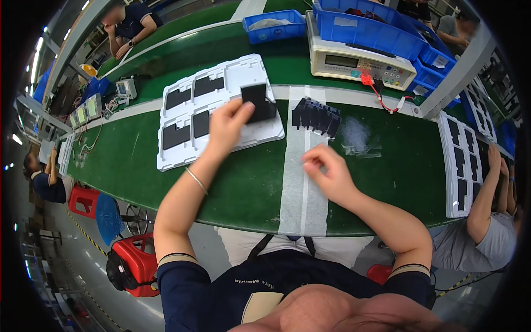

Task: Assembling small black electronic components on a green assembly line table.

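Green on the desk [243,188], with a curved near edge at 6 o'clock, read from the middle. Open room at 9 o'clock, beyond the white tray [247,66], and at 3 o'clock, up to a second tray [449,171]. Clamped at 11 o'clock between thumb and fingers of the left hand [229,123]: a flat black piece [258,103], over the first tray's right side. Loosely curled near 3 o'clock, well apart from the left: the right hand [330,174], by the pale strip [298,213]; impossible to tell whether holding anything. Toward 1 o'clock, a row of black pieces [316,117], beside clear film [355,135].
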The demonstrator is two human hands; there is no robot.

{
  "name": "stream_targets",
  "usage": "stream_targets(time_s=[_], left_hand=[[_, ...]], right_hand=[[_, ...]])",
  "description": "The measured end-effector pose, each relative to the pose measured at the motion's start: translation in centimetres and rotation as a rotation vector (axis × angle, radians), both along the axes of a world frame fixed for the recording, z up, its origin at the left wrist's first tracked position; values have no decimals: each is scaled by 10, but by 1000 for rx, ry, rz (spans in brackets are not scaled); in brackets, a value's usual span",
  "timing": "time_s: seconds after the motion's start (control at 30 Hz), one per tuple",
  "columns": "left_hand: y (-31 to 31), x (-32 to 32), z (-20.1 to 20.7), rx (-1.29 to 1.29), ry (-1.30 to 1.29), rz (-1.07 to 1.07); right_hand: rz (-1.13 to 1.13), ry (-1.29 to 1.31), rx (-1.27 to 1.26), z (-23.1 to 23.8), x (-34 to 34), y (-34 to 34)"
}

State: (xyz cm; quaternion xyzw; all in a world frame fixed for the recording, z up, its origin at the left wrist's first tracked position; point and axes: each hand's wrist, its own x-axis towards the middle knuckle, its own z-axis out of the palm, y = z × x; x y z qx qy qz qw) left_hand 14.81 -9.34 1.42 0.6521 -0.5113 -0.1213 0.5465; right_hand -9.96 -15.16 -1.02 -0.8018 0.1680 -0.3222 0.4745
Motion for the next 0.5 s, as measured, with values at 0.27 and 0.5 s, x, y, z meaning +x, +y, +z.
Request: stream_targets(time_s=[0.27, 0.5], left_hand=[[-75, 68, 7, 181, -1003, 316], [-99, 72, -19, 608, -1156, 285]], right_hand=[[401, 15, -412, -11, -2, 9], [473, 8, -516, -18, -5, 12]])
